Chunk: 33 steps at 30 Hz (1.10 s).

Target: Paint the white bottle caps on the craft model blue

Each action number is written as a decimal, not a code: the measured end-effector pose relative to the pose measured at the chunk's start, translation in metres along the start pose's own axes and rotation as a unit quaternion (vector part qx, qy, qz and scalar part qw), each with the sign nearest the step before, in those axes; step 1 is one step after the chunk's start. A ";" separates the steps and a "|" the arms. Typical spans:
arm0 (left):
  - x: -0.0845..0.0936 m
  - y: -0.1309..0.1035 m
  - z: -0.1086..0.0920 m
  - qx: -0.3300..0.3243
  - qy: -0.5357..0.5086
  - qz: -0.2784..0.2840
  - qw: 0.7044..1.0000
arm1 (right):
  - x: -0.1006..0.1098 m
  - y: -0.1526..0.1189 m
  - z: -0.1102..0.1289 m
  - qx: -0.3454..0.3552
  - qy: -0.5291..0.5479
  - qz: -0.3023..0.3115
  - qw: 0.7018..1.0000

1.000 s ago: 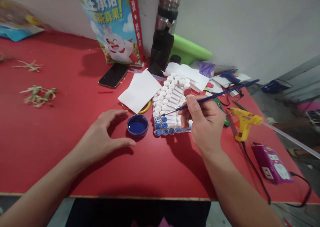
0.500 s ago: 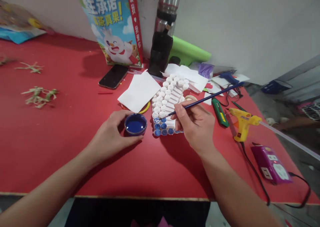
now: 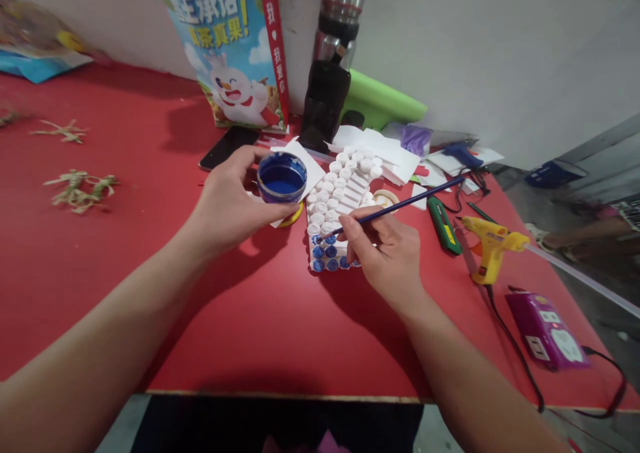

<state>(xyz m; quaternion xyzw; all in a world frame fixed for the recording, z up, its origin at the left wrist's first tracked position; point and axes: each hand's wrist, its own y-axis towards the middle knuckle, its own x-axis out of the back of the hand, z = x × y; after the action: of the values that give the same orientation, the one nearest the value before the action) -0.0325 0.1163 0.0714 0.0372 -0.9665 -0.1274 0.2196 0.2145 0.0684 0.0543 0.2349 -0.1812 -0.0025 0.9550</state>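
My left hand (image 3: 230, 196) is wrapped round a small round cup of blue paint (image 3: 283, 176), held tilted above the table and some white paper. Between the fingers of my right hand (image 3: 383, 250) is a thin dark blue paintbrush (image 3: 405, 202). Its tip meets the left edge of a piece covered in white rolled paper coils (image 3: 325, 200), close to the boundary between white and blue ones. The coils along the near end are blue. My right hand covers part of the piece's near right side.
On the right lie a green cutter (image 3: 443, 225), a yellow glue gun (image 3: 493, 243) and a purple power box (image 3: 547, 330) with cables. A phone (image 3: 227, 148), printed bag (image 3: 240, 60) and dark bottle (image 3: 327, 93) are behind. Straw pieces (image 3: 80, 190) lie left.
My left hand has raised the paint cup off the table, up and slightly right, tilting it. The brush tip has shifted a little left and down on the coils.
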 end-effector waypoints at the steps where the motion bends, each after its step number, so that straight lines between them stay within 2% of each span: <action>1: -0.003 0.002 0.005 -0.004 -0.015 -0.010 1.000 | 0.000 0.000 0.000 0.005 -0.002 -0.004 1.000; 8: -0.016 -0.005 0.026 0.008 -0.103 -0.012 0.995 | 0.001 -0.001 0.001 0.050 -0.055 0.005 0.997; 11: -0.016 -0.012 0.028 0.020 -0.106 -0.006 0.994 | 0.002 -0.001 0.000 0.056 -0.050 -0.012 0.997; 14: -0.014 -0.014 0.028 0.019 -0.087 -0.006 0.996 | 0.002 0.000 0.000 0.062 -0.043 -0.002 0.997; 21: -0.013 -0.014 0.028 0.002 -0.078 -0.028 0.997 | 0.000 -0.001 0.000 0.063 -0.037 -0.013 0.997; 27: -0.013 -0.014 0.030 0.012 -0.087 -0.026 0.996 | -0.001 -0.001 0.000 0.072 -0.049 0.005 0.996; 33: -0.012 -0.013 0.033 0.013 -0.073 -0.027 0.997 | 0.000 -0.002 0.001 0.069 -0.056 -0.003 0.996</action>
<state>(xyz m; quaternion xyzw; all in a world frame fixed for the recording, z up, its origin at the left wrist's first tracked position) -0.0358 0.1129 0.0344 0.0570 -0.9802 -0.1231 0.1446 0.2146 0.0661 0.0538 0.3003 -0.2331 -0.0058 0.9249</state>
